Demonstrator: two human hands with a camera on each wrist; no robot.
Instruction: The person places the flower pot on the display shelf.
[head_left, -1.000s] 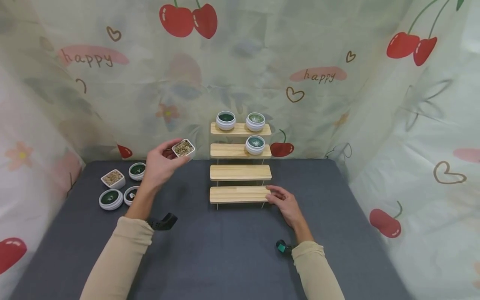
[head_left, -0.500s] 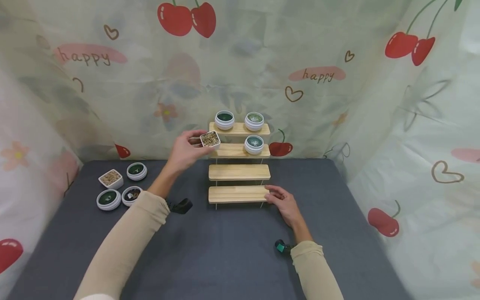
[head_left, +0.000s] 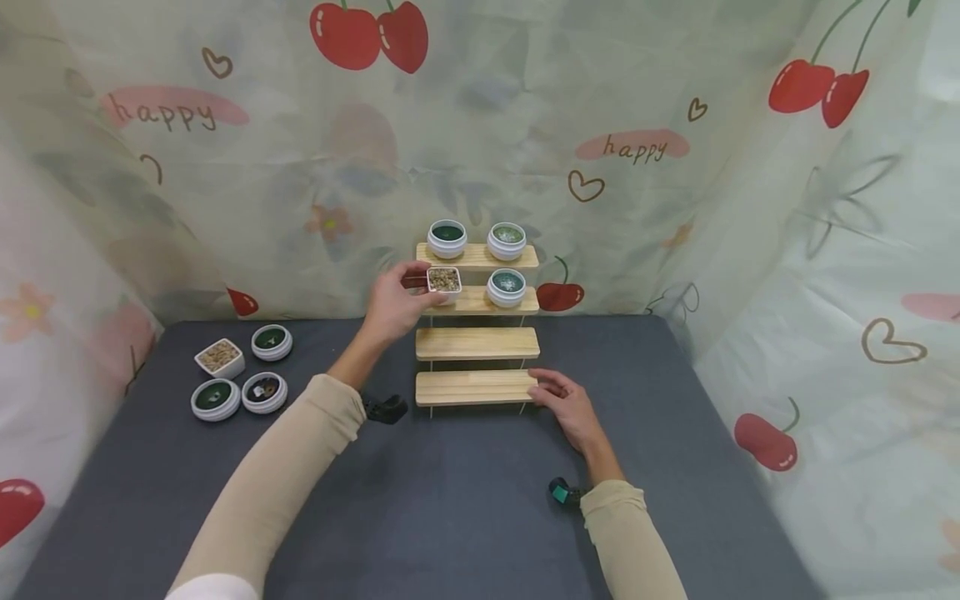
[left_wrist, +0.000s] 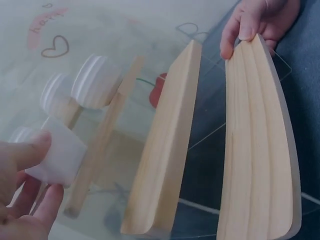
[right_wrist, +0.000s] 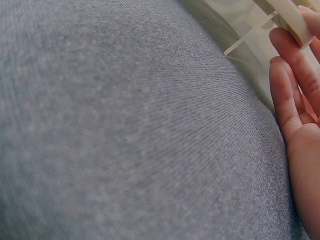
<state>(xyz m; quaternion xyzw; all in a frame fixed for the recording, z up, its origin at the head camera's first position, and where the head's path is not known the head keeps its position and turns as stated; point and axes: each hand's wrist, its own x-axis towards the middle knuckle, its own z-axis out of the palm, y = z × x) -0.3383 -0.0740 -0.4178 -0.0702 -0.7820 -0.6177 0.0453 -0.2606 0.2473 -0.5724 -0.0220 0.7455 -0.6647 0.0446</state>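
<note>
My left hand (head_left: 395, 304) pinches a small square white pot (left_wrist: 61, 154) filled with tan gravel between thumb and fingers. That pot is at the left end of the second board from the top of a stepped wooden display rack (head_left: 477, 342); whether it touches the board is hard to tell. Beside it on the same board sits a round white pot (head_left: 507, 287) with blue-green contents. My right hand (head_left: 572, 410) grips the right end of the lowest board (left_wrist: 257, 135), thumb on top and fingers beneath.
Two round white pots, one dark green inside (head_left: 447, 240) and one paler (head_left: 506, 242), stand on the top board. At the left on the dark cloth (head_left: 465, 500) are another square gravel pot (head_left: 221, 358) and several round pots (head_left: 264, 392). Printed curtains (head_left: 487, 108) hang behind.
My left hand has carried the square gravel pot rightward from beside the rack to the second board's left end. My right hand stays on the lowest board.
</note>
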